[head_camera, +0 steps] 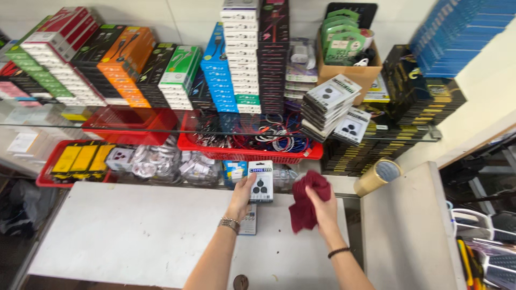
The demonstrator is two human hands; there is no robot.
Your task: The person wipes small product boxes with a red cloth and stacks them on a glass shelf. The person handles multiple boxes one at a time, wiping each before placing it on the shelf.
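1. Dark red cloth (307,207) is bunched in the right hand (324,208), whose fingers are clamped around its upper fold while the rest hangs down below the fist over the white bench (123,236).
2. Just to the left of that hand, the left hand (243,194) grips a small flat white package (261,181) by its lower left edge, thumb on the front and fingers closed behind, holding it upright above the bench's far edge. The package and the cloth are near each other but not touching.
3. A metal bracelet sits on the left wrist and a thin dark band on the right wrist.
4. Directly under the left hand, another flat package (249,221) lies on the bench, partly hidden by the wrist.
5. Just beyond both hands stands a red basket (252,153) filled with coiled cables, with a second red basket (129,124) further left of it.
6. Left of the left hand, past the bench's edge, lie clear bags of small items (161,164) and a red tray of yellow packs (75,161).
7. Right of the right hand, a roll of brown tape (378,176) rests by a raised grey board (408,231).
8. Farthest out, stacked boxes (161,64) in many colours stand against the wall, and a cardboard box (352,70) sits above tilted grey packs (329,102).
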